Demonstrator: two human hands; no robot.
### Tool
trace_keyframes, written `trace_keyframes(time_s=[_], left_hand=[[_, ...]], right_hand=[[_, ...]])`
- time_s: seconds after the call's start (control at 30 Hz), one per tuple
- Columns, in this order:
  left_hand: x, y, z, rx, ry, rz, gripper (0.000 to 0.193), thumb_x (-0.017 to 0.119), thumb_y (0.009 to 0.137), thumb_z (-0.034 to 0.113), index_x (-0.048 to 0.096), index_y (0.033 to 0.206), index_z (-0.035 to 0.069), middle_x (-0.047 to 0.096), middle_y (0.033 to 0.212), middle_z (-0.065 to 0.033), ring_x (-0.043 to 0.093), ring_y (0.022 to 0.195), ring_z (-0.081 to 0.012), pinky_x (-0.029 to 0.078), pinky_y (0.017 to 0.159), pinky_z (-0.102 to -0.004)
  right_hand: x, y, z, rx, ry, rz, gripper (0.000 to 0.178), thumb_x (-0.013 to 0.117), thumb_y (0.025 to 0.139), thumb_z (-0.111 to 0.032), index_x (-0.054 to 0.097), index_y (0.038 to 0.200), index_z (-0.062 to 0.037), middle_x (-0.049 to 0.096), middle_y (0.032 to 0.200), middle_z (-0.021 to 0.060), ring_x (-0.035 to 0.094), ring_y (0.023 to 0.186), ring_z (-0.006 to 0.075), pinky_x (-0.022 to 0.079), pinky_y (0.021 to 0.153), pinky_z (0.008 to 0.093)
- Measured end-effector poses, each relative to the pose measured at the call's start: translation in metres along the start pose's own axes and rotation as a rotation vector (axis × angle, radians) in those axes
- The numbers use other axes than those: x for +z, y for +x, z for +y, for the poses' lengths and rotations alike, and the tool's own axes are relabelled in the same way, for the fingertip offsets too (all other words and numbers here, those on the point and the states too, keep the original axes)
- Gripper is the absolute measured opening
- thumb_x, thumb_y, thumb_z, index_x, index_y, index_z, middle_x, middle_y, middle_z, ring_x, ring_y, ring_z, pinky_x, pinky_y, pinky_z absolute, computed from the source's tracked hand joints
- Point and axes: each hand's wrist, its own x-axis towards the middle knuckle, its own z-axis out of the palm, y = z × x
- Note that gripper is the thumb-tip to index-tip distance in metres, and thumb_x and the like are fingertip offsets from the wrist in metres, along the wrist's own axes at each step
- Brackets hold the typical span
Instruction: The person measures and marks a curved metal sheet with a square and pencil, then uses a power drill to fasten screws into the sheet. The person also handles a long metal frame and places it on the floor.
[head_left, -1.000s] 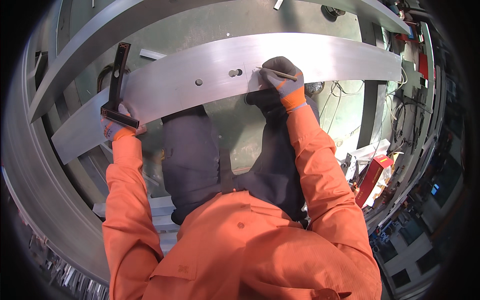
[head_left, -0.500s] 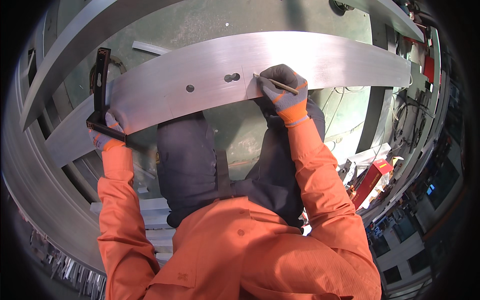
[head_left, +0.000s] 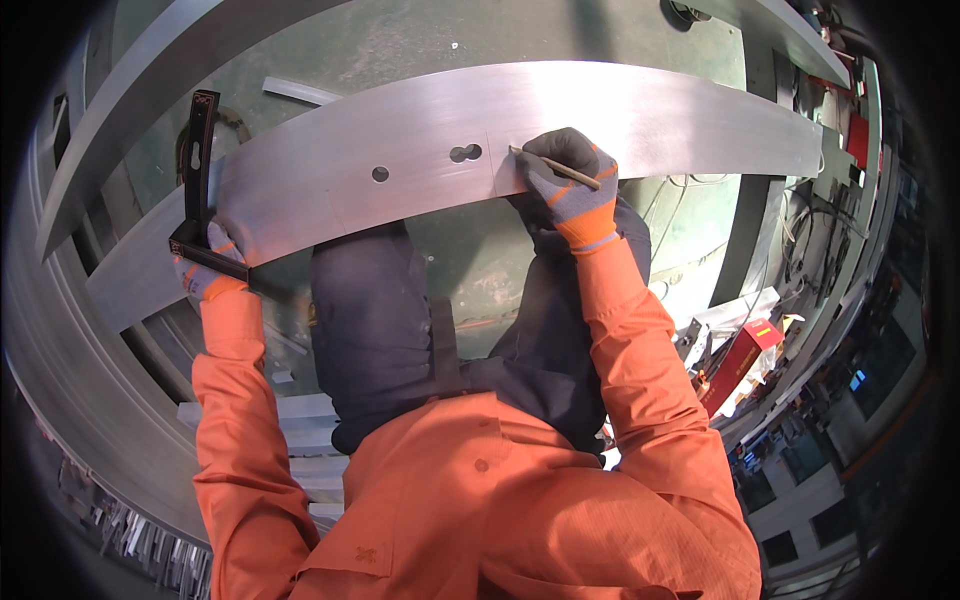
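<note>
Metal bar (head_left: 440, 120) | upper centre: right hand (head_left: 578, 207) pinching pencil (head_left: 560, 169), barely shifted — work seemingly steady | left: left hand (head_left: 208, 284) curled round black square (head_left: 196, 200)

Across the upper middle, a long, flat silver metal bar (head_left: 430, 120) glares white right of centre. At left, an L-shaped black square (head_left: 197, 190) bears thin reddish lines. The gloved left hand (head_left: 208, 278) and gloved right hand (head_left: 570, 195) are grey with orange stripes and cuffs; the slim pencil (head_left: 580, 178) is tan. Below, an orange shirt (head_left: 440, 500) meets dark navy trousers (head_left: 365, 300). At right, a long box (head_left: 738, 368) is red.
</note>
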Motion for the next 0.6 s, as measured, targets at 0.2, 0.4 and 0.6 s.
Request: trace_keyframes(time_s=[0.2,0.4,0.6], left_hand=[[-0.005,0.002,0.003,0.003,0.014,0.002,0.034,0.065,0.089,0.038,0.077,0.105,0.010,0.076,0.103,-0.0127,0.071,0.095,-0.0361,0.055,0.085,-0.0445],[-0.004,0.000,0.005,-0.012,0.042,-0.002,0.035,0.064,0.089,0.039,0.077,0.106,0.011,0.076,0.103,-0.0125,0.071,0.095,-0.0363,0.055,0.086,-0.0447],[-0.014,0.000,0.032,-0.019,0.142,-0.007,0.036,0.064,0.089,0.039,0.077,0.106,0.011,0.076,0.103,-0.0123,0.071,0.096,-0.0365,0.055,0.086,-0.0450]], right_hand=[[0.000,0.000,-0.001,0.056,-0.028,-0.018,0.011,0.077,0.079,-0.015,0.073,0.080,-0.0046,0.072,0.072,0.0110,0.071,0.063,0.0232,0.055,0.060,0.0330],[0.000,-0.001,0.010,0.024,0.016,-0.026,0.012,0.079,0.079,-0.013,0.073,0.083,-0.0035,0.073,0.076,0.0114,0.071,0.067,0.0208,0.056,0.064,0.0323],[0.009,-0.013,0.000,0.078,0.152,-0.059,0.014,0.077,0.084,-0.009,0.075,0.097,-0.0046,0.076,0.092,0.0074,0.072,0.082,0.0168,0.057,0.073,0.0298]])
